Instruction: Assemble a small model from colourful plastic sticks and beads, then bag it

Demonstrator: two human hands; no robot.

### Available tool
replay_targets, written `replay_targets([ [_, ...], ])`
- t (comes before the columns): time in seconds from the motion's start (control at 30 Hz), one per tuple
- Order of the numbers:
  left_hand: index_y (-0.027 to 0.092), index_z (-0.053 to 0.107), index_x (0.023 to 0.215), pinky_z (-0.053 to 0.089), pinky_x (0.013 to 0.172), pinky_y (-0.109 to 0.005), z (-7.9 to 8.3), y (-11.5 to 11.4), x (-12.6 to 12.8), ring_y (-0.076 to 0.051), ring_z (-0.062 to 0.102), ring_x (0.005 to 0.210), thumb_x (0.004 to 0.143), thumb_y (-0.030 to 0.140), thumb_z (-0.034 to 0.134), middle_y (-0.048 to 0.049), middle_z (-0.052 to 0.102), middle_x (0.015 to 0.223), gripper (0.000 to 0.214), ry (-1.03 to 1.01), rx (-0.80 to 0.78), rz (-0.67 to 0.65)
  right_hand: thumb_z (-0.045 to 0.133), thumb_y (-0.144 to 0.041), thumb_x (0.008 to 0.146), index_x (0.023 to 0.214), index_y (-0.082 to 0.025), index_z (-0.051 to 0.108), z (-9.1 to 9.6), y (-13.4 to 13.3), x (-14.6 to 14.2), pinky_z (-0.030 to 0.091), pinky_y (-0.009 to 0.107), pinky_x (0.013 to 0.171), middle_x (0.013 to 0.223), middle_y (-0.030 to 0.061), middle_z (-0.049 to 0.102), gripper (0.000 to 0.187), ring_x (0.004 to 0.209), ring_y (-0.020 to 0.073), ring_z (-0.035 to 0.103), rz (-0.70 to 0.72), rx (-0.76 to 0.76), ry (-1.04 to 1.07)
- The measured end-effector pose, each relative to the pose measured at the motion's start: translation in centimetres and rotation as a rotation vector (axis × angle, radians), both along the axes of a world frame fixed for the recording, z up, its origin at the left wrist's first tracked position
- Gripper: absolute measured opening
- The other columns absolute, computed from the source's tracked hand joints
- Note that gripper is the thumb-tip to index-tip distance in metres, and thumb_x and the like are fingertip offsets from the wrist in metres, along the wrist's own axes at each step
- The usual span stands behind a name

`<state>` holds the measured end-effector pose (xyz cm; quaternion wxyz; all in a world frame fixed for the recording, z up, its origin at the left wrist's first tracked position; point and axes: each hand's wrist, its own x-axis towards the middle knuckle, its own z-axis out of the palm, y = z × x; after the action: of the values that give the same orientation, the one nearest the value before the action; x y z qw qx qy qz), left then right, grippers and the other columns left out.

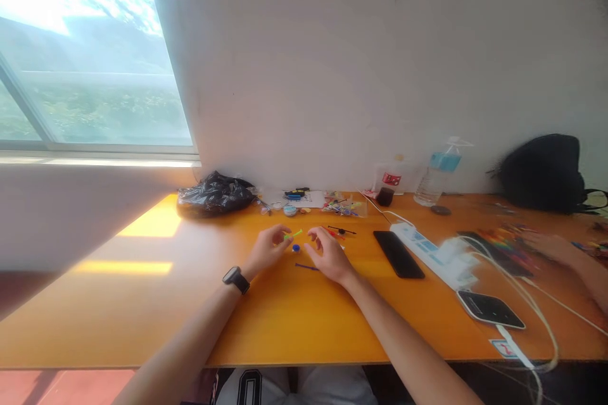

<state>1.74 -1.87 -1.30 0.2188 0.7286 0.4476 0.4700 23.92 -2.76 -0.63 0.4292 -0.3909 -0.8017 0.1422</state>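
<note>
My left hand [272, 247], with a dark watch on its wrist, is closed on a thin yellow-green plastic stick [298, 233] that points up to the right. To the right, my right hand [329, 254] is held just over the table with curved fingers apart and nothing visible in them. Between the hands lies a small round blue piece [296, 248]. A dark blue stick [306, 266] rests on the table, its right end close to my right hand. Just beyond that hand are a black stick-like piece [342, 230] and a small red piece [332, 234].
A black plastic bag [216, 195] and bags of small coloured parts [344, 205] stand along the wall. On the right are a phone [398, 254], a power strip [427, 253] with cables, bottles [437, 177] and a backpack [544, 174]. Another person's hand [546, 247] is at far right.
</note>
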Motion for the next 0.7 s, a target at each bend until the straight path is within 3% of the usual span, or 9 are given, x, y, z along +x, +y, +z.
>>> replay_targets([
  [0.07, 0.018, 0.071, 0.090, 0.045, 0.062, -0.023, -0.7, 0.8, -0.8, -0.014, 0.060, 0.067, 0.093, 0.039, 0.061, -0.0011, 0.068, 0.072, 0.023, 0.074, 0.005, 0.087, 0.062, -0.025, 0.091, 0.088, -0.020, 0.062, 0.4, 0.1, 0.7, 0.043, 0.030, 0.072, 0.086, 0.0036, 0.063, 0.006, 0.076, 0.0172, 0.056, 0.015, -0.017, -0.088],
  [0.2, 0.019, 0.071, 0.083, 0.048, 0.066, -0.026, -1.5, 1.8, -2.0, -0.017, 0.065, 0.073, 0.095, 0.035, 0.055, -0.0047, 0.074, 0.083, 0.026, 0.199, -0.038, 0.167, 0.067, -0.023, 0.084, 0.067, -0.020, 0.056, 1.1, 0.1, 1.9, 0.040, 0.029, 0.067, 0.073, 0.0010, 0.063, 0.020, 0.070, 0.0157, 0.056, 0.055, -0.096, -0.301],
  [0.33, 0.020, 0.074, 0.086, 0.052, 0.076, -0.032, -1.3, 1.6, -2.2, -0.022, 0.069, 0.083, 0.092, 0.027, 0.057, -0.0076, 0.077, 0.090, 0.019, 0.321, -0.034, 0.162, 0.071, -0.019, 0.076, 0.069, -0.020, 0.058, 1.1, 0.1, 2.8, 0.037, 0.028, 0.062, 0.074, 0.0000, 0.065, 0.014, 0.068, 0.0155, 0.055, 0.086, -0.195, -0.416],
  [0.43, 0.021, 0.074, 0.106, 0.052, 0.094, -0.040, -1.1, 1.0, -1.8, -0.027, 0.066, 0.106, 0.087, 0.021, 0.063, -0.0094, 0.075, 0.111, 0.022, 0.320, 0.079, 0.153, 0.069, -0.016, 0.076, 0.072, -0.019, 0.060, 0.6, 0.4, 3.0, 0.036, 0.027, 0.060, 0.075, 0.0012, 0.065, 0.010, 0.068, 0.0155, 0.055, 0.129, -0.266, -0.435],
  [0.53, 0.025, 0.071, 0.119, 0.048, 0.105, -0.044, -1.2, 0.6, -1.0, -0.028, 0.057, 0.123, 0.086, 0.027, 0.069, -0.0088, 0.068, 0.130, 0.033, 0.316, 0.202, 0.035, 0.067, -0.017, 0.080, 0.076, -0.019, 0.062, 0.0, 0.6, 2.9, 0.038, 0.027, 0.061, 0.077, 0.0020, 0.065, 0.007, 0.069, 0.0154, 0.056, 0.143, -0.278, -0.416],
  [0.7, 0.027, 0.077, 0.098, 0.047, 0.105, -0.048, -1.9, 0.7, 0.2, -0.028, 0.056, 0.122, 0.091, 0.029, 0.066, -0.0065, 0.068, 0.129, 0.014, 0.418, 0.251, -0.048, 0.067, -0.021, 0.085, 0.085, -0.020, 0.064, -0.4, 0.5, 2.2, 0.040, 0.026, 0.064, 0.082, 0.0009, 0.065, 0.003, 0.072, 0.0146, 0.056, 0.164, -0.257, -0.368],
])
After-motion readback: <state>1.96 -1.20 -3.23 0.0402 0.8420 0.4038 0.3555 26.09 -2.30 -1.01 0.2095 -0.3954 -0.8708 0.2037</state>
